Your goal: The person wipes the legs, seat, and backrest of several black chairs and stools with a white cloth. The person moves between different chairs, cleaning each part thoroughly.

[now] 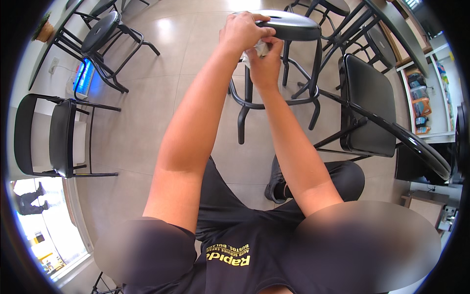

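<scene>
A black stool (298, 29) with a round seat and dark tubular legs stands in front of me. My left hand (245, 30) grips the left edge of its seat, with fingers on top and the thumb at the rim. Just below, my right hand (266, 63) pinches a crumpled white cloth (257, 50) against the upper part of a leg, under the seat. Part of the cloth is hidden behind my fingers, and I cannot make out whether it is fabric or paper.
A black folding chair (369, 105) stands close on the right, another folding chair (61, 137) on the left. A second round stool (101, 33) is at the far left. Shelves (435, 98) with bottles and packages line the right wall. Tiled floor (147, 122) lies between.
</scene>
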A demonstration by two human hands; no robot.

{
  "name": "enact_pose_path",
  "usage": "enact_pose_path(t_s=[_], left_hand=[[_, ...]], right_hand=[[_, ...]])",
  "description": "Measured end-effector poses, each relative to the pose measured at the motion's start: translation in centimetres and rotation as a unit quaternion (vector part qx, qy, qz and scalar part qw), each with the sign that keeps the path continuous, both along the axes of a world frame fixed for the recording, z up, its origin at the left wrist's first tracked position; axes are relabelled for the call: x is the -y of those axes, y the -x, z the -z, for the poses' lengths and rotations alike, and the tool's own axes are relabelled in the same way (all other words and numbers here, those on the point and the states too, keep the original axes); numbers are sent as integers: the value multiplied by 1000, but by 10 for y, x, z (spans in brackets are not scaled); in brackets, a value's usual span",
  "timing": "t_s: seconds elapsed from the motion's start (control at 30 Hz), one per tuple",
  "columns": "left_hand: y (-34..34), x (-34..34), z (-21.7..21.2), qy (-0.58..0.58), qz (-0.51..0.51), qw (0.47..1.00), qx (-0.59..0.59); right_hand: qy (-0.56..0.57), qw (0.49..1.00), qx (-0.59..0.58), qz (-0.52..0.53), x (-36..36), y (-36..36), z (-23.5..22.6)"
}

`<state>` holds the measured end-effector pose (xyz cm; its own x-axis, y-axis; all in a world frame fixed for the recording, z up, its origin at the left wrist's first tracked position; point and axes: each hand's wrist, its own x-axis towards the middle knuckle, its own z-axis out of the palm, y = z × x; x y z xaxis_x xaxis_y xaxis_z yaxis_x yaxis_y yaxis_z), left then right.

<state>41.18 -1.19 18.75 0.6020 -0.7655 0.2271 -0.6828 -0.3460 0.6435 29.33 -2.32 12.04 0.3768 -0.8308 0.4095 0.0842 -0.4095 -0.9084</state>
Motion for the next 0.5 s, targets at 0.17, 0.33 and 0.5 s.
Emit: enact_pose_path(t_s=[0.17, 0.33, 0.5], left_hand=[[-3, -2, -2, -21, -4, 1000, -5], [-7, 0, 4, 24, 7, 999, 24], [-9, 3, -3, 6, 14, 1000, 0]], right_hand=[[40, 980, -192, -34, -13, 29, 19], [20, 879, -464, -110, -17, 62, 19], [-34, 927, -358, -108, -18, 91, 3]])
